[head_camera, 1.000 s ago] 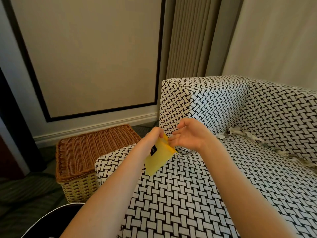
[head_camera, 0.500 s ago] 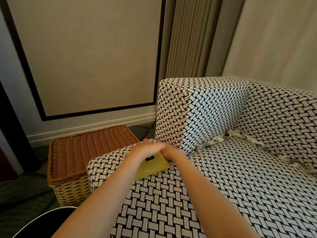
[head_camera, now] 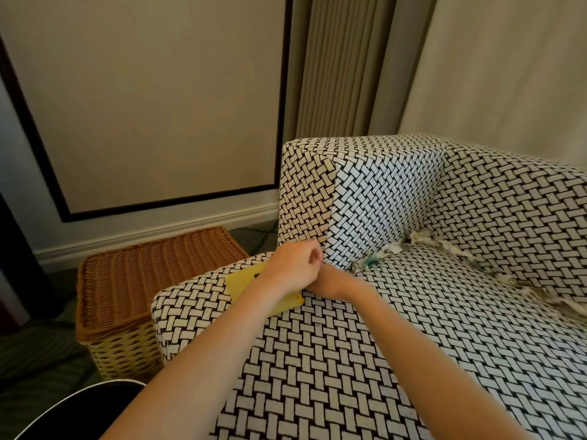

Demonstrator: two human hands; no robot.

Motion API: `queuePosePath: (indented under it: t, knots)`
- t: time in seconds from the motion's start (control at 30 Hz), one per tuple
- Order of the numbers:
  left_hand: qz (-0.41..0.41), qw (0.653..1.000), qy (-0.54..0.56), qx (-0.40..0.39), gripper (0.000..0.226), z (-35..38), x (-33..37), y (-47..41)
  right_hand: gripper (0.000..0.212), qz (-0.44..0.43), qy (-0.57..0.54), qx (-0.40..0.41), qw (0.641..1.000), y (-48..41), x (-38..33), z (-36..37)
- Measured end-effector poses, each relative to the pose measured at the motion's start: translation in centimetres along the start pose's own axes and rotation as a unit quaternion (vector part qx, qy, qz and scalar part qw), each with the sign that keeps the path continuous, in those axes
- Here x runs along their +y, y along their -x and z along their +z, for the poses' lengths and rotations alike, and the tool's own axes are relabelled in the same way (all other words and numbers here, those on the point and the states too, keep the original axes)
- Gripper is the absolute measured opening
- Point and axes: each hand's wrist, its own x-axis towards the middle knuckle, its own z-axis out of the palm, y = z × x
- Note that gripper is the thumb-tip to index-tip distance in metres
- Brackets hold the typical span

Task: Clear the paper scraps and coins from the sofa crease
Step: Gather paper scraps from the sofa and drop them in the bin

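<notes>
Head view — hands [head_camera: 313,274] lower, together

Two bare forearms reach in from the bottom edge, with no sleeve, cuff, watch, bracelet or glove on either one. The left hand [head_camera: 293,268] has its knuckles and the back of the hand in plain sight, and no ring shows there. The right hand [head_camera: 330,282] is largely hidden behind the left, so its fingers cannot be made out.

Left hand [head_camera: 293,268] curled into a fist, over and touching half-hidden right hand [head_camera: 330,282].
</notes>
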Motion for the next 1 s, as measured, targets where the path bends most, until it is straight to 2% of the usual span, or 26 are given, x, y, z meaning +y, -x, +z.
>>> queuePosePath:
  t: [0.13,0.2,0.27,0.33,0.37,0.43,0.5,0.63,0.73,0.87,1.0]
  knots:
    - [0.022,1.0,-0.001,-0.003,0.017,1.1,1.5,-0.4,0.024,0.005,-0.016,0.055,0.998,1.3,2.4,0.6]
    - [0.019,1.0,-0.019,-0.009,0.016,1.7,1.6,-0.5,0.024,-0.027,0.038,0.092,0.995,2.3,3.4,0.9]
    - [0.014,0.996,-0.066,-0.059,0.016,2.3,1.6,-0.6,0.023,-0.075,0.121,0.187,0.972,3.0,5.1,1.0]
    - [0.003,0.982,-0.147,-0.118,0.03,3.5,1.5,-0.6,0.035,-0.05,0.172,0.256,0.95,3.1,7.1,0.7]
    - [-0.003,0.975,-0.18,-0.13,0.037,4.4,1.6,-0.8,0.045,-0.001,0.19,0.263,0.946,2.9,7.7,0.6]
    - [-0.028,0.971,-0.208,-0.112,0.044,5.9,2.0,-1.2,0.071,0.122,0.182,0.248,0.944,2.1,8.2,0.5]
    - [-0.037,0.971,-0.218,-0.086,0.042,6.5,2.5,-1.7,0.094,0.212,0.118,0.204,0.949,1.0,8.3,0.3]
    - [-0.01,0.971,-0.23,-0.059,0.039,6.8,2.4,-2.1,0.108,0.287,0.04,0.067,0.955,-1.3,9.1,-0.9]
    - [-0.005,0.974,-0.222,-0.037,0.039,6.9,2.1,-2.5,0.104,0.317,0.038,0.04,0.947,-2.7,9.0,-1.5]
    - [0.005,0.979,-0.201,-0.016,0.035,8.0,2.3,-2.6,0.085,0.347,0.056,0.066,0.934,-3.0,8.2,-1.0]
    - [-0.033,0.987,-0.154,-0.023,0.036,9.0,3.0,-2.6,0.069,0.379,0.074,0.098,0.917,-3.3,7.6,-0.5]
